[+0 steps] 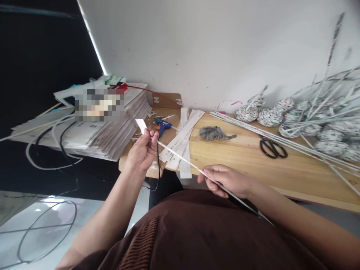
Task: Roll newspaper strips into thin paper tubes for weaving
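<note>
A thin paper stick (180,155) runs from the left hand (143,150), fingertips pinching it beside its flat end (141,125), between the curled fingers of the right hand (226,180).

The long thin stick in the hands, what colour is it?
The thin stick is mostly white, best seen in the head view.

I see a pale wall (197,45), pink-specked, behind the wooden table's (225,159) back edge; a black surface (33,48) beyond its left end; light glinting off the floor (53,213).
</note>
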Action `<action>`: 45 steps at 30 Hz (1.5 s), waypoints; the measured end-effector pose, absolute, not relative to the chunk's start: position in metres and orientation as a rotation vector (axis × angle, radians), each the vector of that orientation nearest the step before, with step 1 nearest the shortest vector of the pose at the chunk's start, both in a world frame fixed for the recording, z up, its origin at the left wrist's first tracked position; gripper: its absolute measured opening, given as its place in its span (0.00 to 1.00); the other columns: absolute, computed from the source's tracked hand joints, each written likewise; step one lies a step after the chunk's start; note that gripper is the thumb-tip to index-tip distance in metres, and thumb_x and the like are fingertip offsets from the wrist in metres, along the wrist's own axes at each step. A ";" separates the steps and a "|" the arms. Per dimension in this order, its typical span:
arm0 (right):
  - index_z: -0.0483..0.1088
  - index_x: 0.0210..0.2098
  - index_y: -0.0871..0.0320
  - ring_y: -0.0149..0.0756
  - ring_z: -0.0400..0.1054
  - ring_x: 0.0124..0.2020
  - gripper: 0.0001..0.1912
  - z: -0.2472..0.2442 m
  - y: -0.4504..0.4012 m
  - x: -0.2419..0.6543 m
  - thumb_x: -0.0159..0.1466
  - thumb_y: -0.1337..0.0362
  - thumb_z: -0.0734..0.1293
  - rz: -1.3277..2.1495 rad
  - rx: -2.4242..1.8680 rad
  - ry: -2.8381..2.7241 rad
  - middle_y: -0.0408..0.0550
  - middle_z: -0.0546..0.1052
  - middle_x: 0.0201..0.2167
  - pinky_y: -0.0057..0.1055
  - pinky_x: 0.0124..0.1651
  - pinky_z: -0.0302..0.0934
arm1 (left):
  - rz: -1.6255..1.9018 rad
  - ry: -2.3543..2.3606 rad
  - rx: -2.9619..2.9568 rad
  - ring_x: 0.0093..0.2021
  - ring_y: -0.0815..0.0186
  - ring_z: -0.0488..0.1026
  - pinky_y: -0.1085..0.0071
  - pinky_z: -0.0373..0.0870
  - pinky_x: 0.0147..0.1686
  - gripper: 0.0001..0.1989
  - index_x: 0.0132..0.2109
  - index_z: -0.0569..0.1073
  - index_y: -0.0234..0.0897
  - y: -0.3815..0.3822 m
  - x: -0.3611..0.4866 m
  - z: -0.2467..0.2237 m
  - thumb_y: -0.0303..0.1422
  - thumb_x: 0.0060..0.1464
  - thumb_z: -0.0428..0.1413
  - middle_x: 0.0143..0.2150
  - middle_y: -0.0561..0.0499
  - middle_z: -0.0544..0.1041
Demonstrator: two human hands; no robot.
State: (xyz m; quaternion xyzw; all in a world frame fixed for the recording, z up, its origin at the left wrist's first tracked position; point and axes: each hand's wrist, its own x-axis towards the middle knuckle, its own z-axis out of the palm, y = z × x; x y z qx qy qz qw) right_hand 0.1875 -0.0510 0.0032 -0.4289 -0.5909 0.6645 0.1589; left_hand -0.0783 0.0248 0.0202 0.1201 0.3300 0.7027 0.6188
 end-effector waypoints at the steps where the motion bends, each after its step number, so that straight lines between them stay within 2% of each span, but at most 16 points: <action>1: 0.68 0.41 0.57 0.28 0.60 0.20 0.20 0.003 -0.052 0.186 0.67 0.46 0.58 1.717 -1.278 -1.782 0.41 0.67 0.23 0.25 0.22 0.53 | 1.622 0.748 0.278 0.32 0.73 0.78 0.82 0.77 0.34 0.09 0.35 0.75 0.28 0.025 -0.078 0.019 0.22 0.61 0.51 0.28 0.50 0.76; 3: 0.68 0.39 0.56 0.33 0.66 0.29 0.17 0.002 -0.054 0.182 0.65 0.48 0.61 1.276 -1.335 -1.957 0.46 0.72 0.30 0.27 0.29 0.56 | 1.638 0.742 0.276 0.32 0.73 0.78 0.80 0.78 0.37 0.08 0.35 0.75 0.28 0.025 -0.077 0.019 0.22 0.60 0.52 0.28 0.51 0.76; 5: 0.68 0.36 0.55 0.33 0.64 0.29 0.16 0.001 -0.054 0.180 0.66 0.49 0.60 1.127 -1.324 -1.997 0.46 0.72 0.29 0.27 0.31 0.55 | 1.641 0.751 0.265 0.32 0.73 0.78 0.80 0.78 0.37 0.09 0.34 0.75 0.28 0.025 -0.078 0.019 0.22 0.61 0.52 0.28 0.51 0.76; 8: 0.64 0.34 0.56 0.27 0.53 0.17 0.20 -0.004 -0.052 0.181 0.69 0.47 0.53 1.731 -1.202 -1.785 0.37 0.59 0.18 0.25 0.22 0.50 | 1.621 0.749 0.264 0.31 0.72 0.78 0.82 0.77 0.32 0.10 0.33 0.75 0.28 0.024 -0.079 0.019 0.22 0.61 0.51 0.28 0.50 0.76; 11: 0.62 0.36 0.56 0.26 0.48 0.14 0.21 -0.008 -0.049 0.181 0.69 0.46 0.52 2.151 -1.075 -1.580 0.33 0.53 0.16 0.24 0.18 0.47 | 1.596 0.754 0.276 0.31 0.71 0.78 0.82 0.77 0.31 0.11 0.33 0.75 0.28 0.022 -0.078 0.019 0.22 0.61 0.50 0.29 0.49 0.76; 17: 0.66 0.34 0.56 0.30 0.62 0.28 0.18 -0.005 -0.047 0.170 0.67 0.47 0.59 1.279 -1.295 -1.955 0.44 0.68 0.28 0.26 0.30 0.55 | 1.577 0.809 0.238 0.32 0.71 0.78 0.82 0.77 0.33 0.10 0.34 0.75 0.27 0.018 -0.068 0.021 0.23 0.62 0.50 0.29 0.48 0.76; 23: 0.61 0.33 0.55 0.28 0.49 0.14 0.22 -0.014 -0.047 0.174 0.69 0.45 0.50 2.148 -1.065 -1.598 0.33 0.49 0.15 0.26 0.19 0.49 | 1.524 0.799 0.221 0.31 0.71 0.78 0.83 0.77 0.31 0.10 0.34 0.75 0.28 0.016 -0.067 0.021 0.24 0.62 0.51 0.28 0.49 0.76; 25: 0.64 0.37 0.56 0.29 0.55 0.18 0.22 -0.010 -0.048 0.174 0.68 0.45 0.52 1.920 -1.166 -1.766 0.36 0.57 0.17 0.27 0.22 0.52 | 1.531 0.802 0.221 0.31 0.71 0.78 0.82 0.77 0.30 0.10 0.34 0.75 0.28 0.017 -0.067 0.019 0.24 0.62 0.51 0.28 0.49 0.75; 27: 0.66 0.41 0.56 0.32 0.63 0.26 0.18 -0.003 -0.049 0.173 0.67 0.47 0.58 1.402 -1.299 -2.002 0.43 0.68 0.26 0.28 0.29 0.56 | 1.543 0.807 0.239 0.31 0.70 0.78 0.81 0.77 0.30 0.10 0.35 0.75 0.28 0.017 -0.067 0.017 0.23 0.62 0.50 0.28 0.49 0.75; 30: 0.67 0.38 0.56 0.34 0.64 0.31 0.15 0.003 -0.047 0.169 0.67 0.50 0.59 1.002 -1.343 -2.097 0.46 0.71 0.30 0.29 0.34 0.56 | 1.562 0.793 0.270 0.31 0.70 0.78 0.81 0.78 0.31 0.10 0.35 0.75 0.29 0.017 -0.066 0.017 0.23 0.62 0.50 0.28 0.50 0.75; 33: 0.62 0.33 0.56 0.29 0.56 0.18 0.19 -0.003 -0.044 0.170 0.69 0.49 0.53 1.623 -1.232 -1.865 0.37 0.58 0.17 0.27 0.23 0.52 | 1.561 0.767 0.260 0.30 0.72 0.78 0.82 0.77 0.30 0.10 0.34 0.75 0.29 0.017 -0.066 0.018 0.23 0.62 0.50 0.27 0.50 0.75; 36: 0.59 0.33 0.54 0.28 0.49 0.13 0.21 -0.011 -0.042 0.171 0.68 0.45 0.50 2.132 -1.077 -1.593 0.33 0.49 0.15 0.25 0.17 0.48 | 1.542 0.754 0.257 0.29 0.72 0.77 0.83 0.76 0.29 0.09 0.35 0.75 0.28 0.017 -0.066 0.017 0.23 0.62 0.51 0.27 0.50 0.75; 38: 0.61 0.36 0.55 0.29 0.55 0.16 0.21 -0.010 -0.040 0.170 0.68 0.44 0.52 1.958 -1.161 -1.725 0.35 0.56 0.17 0.25 0.20 0.51 | 1.559 0.763 0.256 0.29 0.72 0.78 0.83 0.76 0.29 0.10 0.35 0.75 0.28 0.018 -0.066 0.015 0.23 0.62 0.50 0.27 0.49 0.75; 40: 0.64 0.39 0.56 0.31 0.62 0.24 0.18 -0.006 -0.039 0.167 0.67 0.47 0.57 1.433 -1.284 -2.018 0.42 0.67 0.24 0.27 0.27 0.55 | 1.582 0.783 0.256 0.29 0.71 0.78 0.82 0.76 0.29 0.10 0.35 0.75 0.27 0.019 -0.066 0.013 0.22 0.62 0.50 0.27 0.49 0.75; 43: 0.66 0.40 0.57 0.36 0.65 0.30 0.11 0.000 -0.036 0.160 0.67 0.55 0.60 0.741 -1.385 -2.264 0.48 0.71 0.28 0.30 0.33 0.54 | 1.605 0.795 0.261 0.29 0.71 0.78 0.83 0.76 0.28 0.10 0.34 0.75 0.27 0.019 -0.064 0.014 0.22 0.62 0.50 0.26 0.50 0.74; 45: 0.66 0.38 0.57 0.34 0.63 0.26 0.13 0.000 -0.035 0.158 0.69 0.56 0.56 0.849 -1.393 -2.240 0.45 0.68 0.24 0.30 0.31 0.54 | 1.602 0.790 0.252 0.29 0.72 0.78 0.83 0.75 0.28 0.11 0.34 0.75 0.27 0.019 -0.064 0.016 0.22 0.62 0.50 0.26 0.50 0.74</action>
